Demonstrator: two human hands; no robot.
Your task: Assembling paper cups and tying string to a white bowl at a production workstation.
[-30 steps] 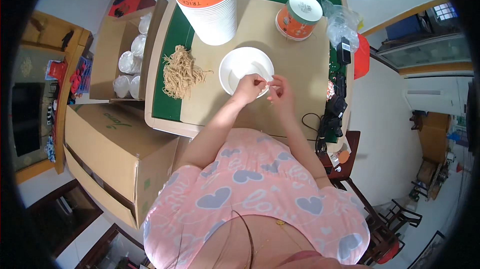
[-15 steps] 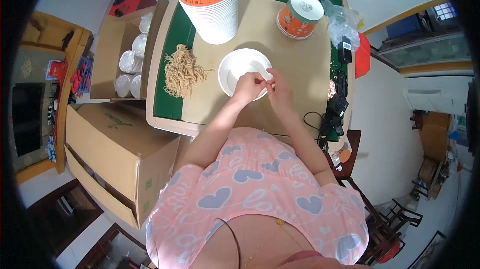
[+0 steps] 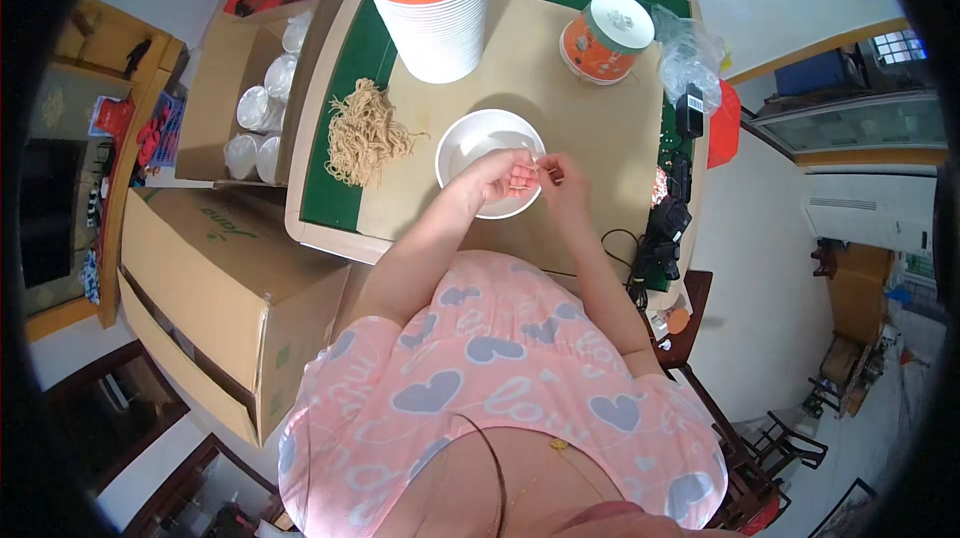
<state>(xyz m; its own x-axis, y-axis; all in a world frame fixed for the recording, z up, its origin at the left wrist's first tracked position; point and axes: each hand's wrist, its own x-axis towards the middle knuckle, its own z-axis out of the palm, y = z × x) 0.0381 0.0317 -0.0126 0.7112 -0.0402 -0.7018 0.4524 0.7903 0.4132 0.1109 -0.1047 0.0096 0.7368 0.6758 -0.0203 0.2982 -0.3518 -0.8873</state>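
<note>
In front of me, a white paper tub (image 3: 459,146) faces up with its open mouth. Over its right side, my left hand (image 3: 500,176) is turned partly palm up, its fingers curled. My right hand (image 3: 566,188) pinches just beside it at the rim. Between the fingertips runs a thin pale string, mostly hidden by the fingers. To the left lies a tangled heap of beige strings (image 3: 362,138). A tall stack of nested white tubs (image 3: 432,38), with an orange printed one on top, stands behind. One orange tub (image 3: 597,46) sits bottom up at the back right.
A clear plastic bag (image 3: 690,53) and a red bag (image 3: 724,126) lie at the table's right edge, near black adapters and cables (image 3: 662,243). On the left stand an open carton (image 3: 215,88) with wrapped white stacks and a large cardboard box (image 3: 200,278).
My left hand has rolled more palm up, with its fingers curled. My right hand has shifted slightly right and down, away from the left. The view has shifted a little.
</note>
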